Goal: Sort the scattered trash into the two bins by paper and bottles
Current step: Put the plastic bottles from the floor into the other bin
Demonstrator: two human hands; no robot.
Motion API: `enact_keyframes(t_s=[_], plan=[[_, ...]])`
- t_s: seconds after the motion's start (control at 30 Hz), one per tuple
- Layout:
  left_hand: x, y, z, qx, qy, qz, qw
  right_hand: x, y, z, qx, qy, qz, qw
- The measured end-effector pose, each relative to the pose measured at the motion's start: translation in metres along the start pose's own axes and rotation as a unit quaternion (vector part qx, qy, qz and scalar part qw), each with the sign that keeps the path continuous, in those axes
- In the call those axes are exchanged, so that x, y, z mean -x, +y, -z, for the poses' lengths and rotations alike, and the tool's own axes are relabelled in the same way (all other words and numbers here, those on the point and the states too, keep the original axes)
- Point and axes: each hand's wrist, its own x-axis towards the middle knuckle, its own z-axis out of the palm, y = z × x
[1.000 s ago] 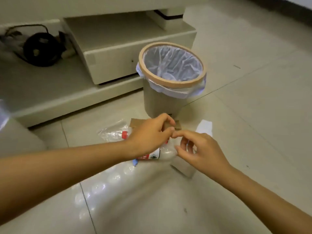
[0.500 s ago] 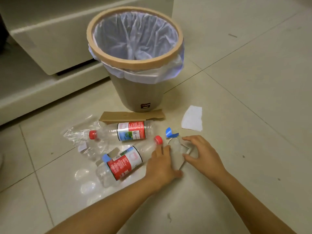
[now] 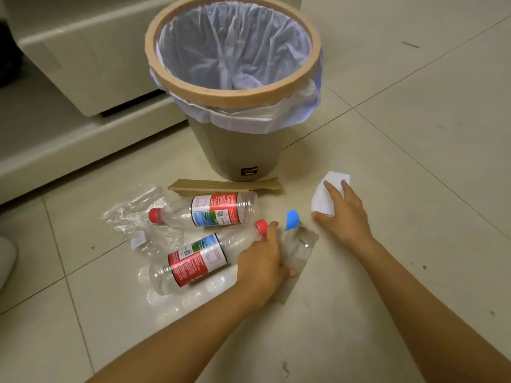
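A tan bin [image 3: 279, 91] with a white liner stands on the floor, and I see nothing inside it. In front of it lie a brown cardboard strip [image 3: 221, 186] and two clear bottles with red caps, the far bottle [image 3: 210, 210] and the near bottle [image 3: 193, 261]. My left hand [image 3: 262, 261] grips the left edge of a grey card piece [image 3: 302, 244], thumb on its lower edge; a blue scrap [image 3: 291, 219] is at the card's top end. My right hand [image 3: 344, 214] rests with straight fingers on a white paper [image 3: 322, 201]. No second bin is in view.
Crumpled clear plastic wrap [image 3: 132, 214] lies left of the bottles. A cream cabinet base [image 3: 83, 78] with a step runs behind and left of the bin. Tiled floor [image 3: 414, 161] spreads to the right.
My right hand has left the grey card piece and moved up and right onto the white paper. My left hand stays on the card. The view has come closer to the floor.
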Motion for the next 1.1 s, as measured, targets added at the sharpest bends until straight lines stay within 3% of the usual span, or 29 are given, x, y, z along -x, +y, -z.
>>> enact_keyframes(t_s=[0.13, 0.33, 0.43, 0.57, 0.7, 0.87, 1.1], plan=[[0.002, 0.007, 0.008, -0.048, -0.026, -0.014, 0.998, -0.004, -0.003, -0.008, 0.069, -0.093, 0.01, 0.993], [0.03, -0.009, 0.02, 0.025, -0.065, -0.04, 0.997, 0.012, -0.008, -0.018, 0.126, 0.01, 0.103, 0.987], [0.048, -0.023, 0.044, 0.065, -0.077, -0.049, 0.994, 0.022, -0.019, -0.019, 0.025, 0.035, 0.122, 0.992], [0.066, -0.064, 0.088, 0.183, -0.05, 0.015, 0.982, 0.041, -0.07, -0.018, -0.125, 0.098, 0.146, 0.976], [0.068, -0.128, 0.141, 0.254, -0.053, 0.048, 0.965, 0.064, -0.145, -0.025, -0.18, 0.101, 0.249, 0.946], [0.045, -0.207, 0.195, 0.12, -0.016, 0.033, 0.992, 0.084, -0.195, -0.038, -0.17, 0.06, 0.322, 0.929], [0.002, -0.257, 0.177, -0.106, -0.108, 0.031, 0.988, 0.09, -0.196, -0.061, -0.108, -0.008, 0.234, 0.966]])
